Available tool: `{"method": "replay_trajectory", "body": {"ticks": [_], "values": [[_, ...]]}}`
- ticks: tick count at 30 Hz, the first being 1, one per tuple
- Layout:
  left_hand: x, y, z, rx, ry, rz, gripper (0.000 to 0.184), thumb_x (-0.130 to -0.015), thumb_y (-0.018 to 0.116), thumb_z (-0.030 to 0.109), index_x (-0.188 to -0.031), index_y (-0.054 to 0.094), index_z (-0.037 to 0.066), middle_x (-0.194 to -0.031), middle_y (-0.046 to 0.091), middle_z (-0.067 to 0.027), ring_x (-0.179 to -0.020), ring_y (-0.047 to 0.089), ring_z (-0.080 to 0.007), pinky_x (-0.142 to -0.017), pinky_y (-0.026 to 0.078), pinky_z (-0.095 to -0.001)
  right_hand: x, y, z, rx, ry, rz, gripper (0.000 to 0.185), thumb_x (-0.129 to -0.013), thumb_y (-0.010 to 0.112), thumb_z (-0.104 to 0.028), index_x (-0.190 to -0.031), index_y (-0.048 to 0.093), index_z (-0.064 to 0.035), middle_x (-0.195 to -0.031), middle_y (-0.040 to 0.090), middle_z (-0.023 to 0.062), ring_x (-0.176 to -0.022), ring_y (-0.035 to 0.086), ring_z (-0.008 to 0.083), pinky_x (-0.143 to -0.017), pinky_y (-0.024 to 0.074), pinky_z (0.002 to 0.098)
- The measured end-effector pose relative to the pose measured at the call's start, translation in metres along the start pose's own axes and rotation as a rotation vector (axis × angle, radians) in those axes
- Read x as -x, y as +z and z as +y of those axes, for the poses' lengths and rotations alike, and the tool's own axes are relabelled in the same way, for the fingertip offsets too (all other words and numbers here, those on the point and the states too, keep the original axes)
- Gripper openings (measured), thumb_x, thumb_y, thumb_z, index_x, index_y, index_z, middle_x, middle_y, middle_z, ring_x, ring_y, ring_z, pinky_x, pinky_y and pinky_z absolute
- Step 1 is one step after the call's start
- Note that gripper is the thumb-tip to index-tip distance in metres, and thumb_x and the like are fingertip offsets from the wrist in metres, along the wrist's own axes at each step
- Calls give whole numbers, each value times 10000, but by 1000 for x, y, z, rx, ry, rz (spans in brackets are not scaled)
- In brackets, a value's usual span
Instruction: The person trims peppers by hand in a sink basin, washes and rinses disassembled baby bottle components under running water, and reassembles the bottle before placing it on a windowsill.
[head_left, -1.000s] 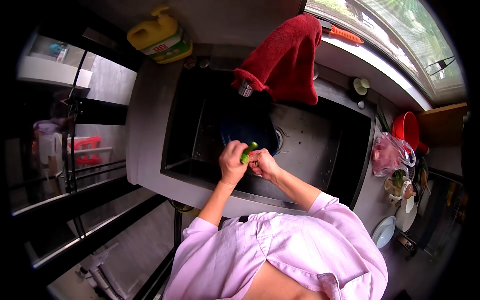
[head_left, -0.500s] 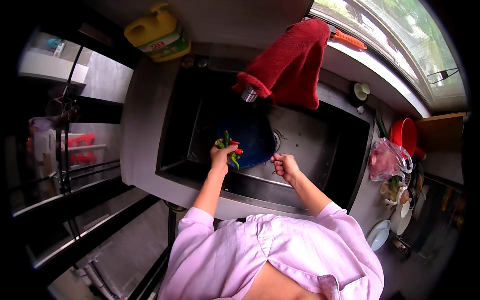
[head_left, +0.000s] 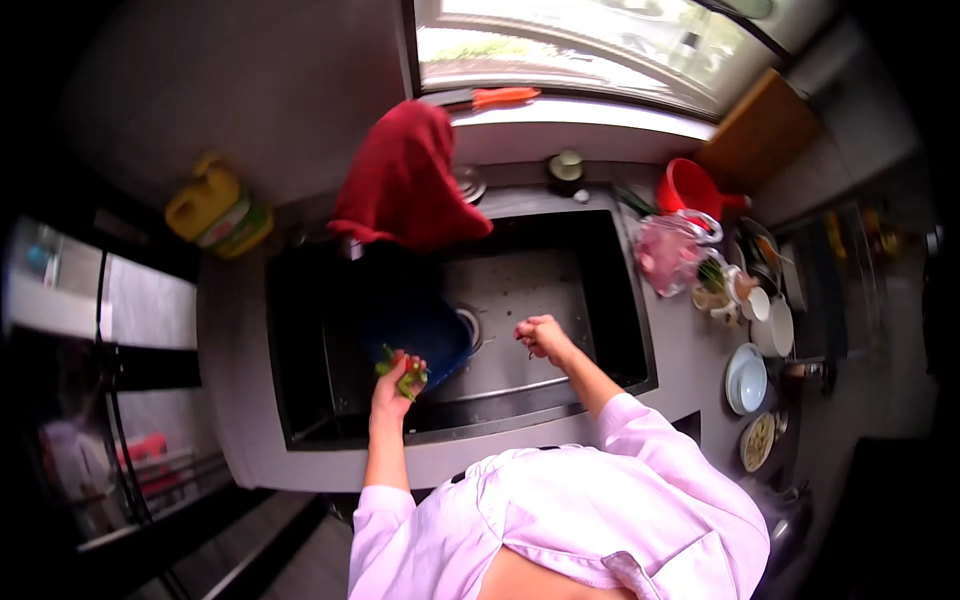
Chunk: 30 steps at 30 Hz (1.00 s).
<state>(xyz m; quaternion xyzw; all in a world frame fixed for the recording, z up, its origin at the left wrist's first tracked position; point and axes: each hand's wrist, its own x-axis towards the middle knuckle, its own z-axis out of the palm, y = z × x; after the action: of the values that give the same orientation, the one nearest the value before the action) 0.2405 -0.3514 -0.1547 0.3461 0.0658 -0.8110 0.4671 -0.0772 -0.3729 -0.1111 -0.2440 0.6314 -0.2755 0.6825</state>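
Several green and red peppers (head_left: 410, 381) lie in my left hand (head_left: 391, 388), its fingers wrapped round them, over the near left part of the dark sink (head_left: 530, 290). Behind that hand, a dark blue basin (head_left: 430, 335) stands in the sink. My right hand (head_left: 543, 338) is closed over the right part of the sink, apart from the peppers; a small dark bit shows at its fingers, too small to name. A red cloth (head_left: 408, 180) hangs over the faucet behind the basin.
A yellow jug (head_left: 218, 210) stands at the back left. Along the right are a red pot (head_left: 688, 190), a plastic bag of meat (head_left: 668, 255), bowls (head_left: 746, 380) and a plate of food (head_left: 758, 441). An orange-handled knife (head_left: 503, 97) rests on the windowsill.
The view has swung to the right. My hands, earlier together at a green pepper, have moved apart. Red and green peppers now show in my left hand.
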Motion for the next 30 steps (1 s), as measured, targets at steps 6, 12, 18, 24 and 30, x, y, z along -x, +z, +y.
{"method": "replay_trajectory", "body": {"ticks": [6,12,18,24,30], "values": [[17,61,-13,-331,215,-91,264,-691,646,-30,-922,552,58,-818,603,-96,-754,611,-240,-668,511,-346,30,-13,33,132,-94,122,175,-746,551,-181,-667,568,-27,-538,479,12,-437,413,90,-393,318,242],[17,57,-9,-818,204,62,300,-626,581,-134,-894,539,-3,-792,598,-118,-721,611,-237,-697,509,-320,40,-39,61,79,-163,324,187,-762,559,-178,-658,567,-23,-541,493,7,-434,419,84,-393,314,236],[-4,127,-17,-1189,139,-28,311,-620,613,-78,-910,546,14,-810,610,-98,-721,612,-200,-702,499,-295,10,-28,81,407,-375,377,244,-737,565,-243,-712,635,-10,-634,617,100,-586,592,174,-575,463,305],[-75,232,-52,-998,122,-239,309,-649,593,-94,-932,533,15,-838,612,-106,-679,616,-198,-643,509,-325,47,-27,65,423,-443,253,309,-772,545,-310,-729,621,-14,-607,594,121,-572,584,208,-566,455,331],[-158,313,-63,-1305,384,-55,271,-645,611,-40,-901,564,34,-793,634,-68,-669,605,-171,-556,480,-316,86,-44,64,390,-481,268,293,-803,538,-288,-755,564,-1,-682,578,194,-693,576,360,-614,437,414]]}}
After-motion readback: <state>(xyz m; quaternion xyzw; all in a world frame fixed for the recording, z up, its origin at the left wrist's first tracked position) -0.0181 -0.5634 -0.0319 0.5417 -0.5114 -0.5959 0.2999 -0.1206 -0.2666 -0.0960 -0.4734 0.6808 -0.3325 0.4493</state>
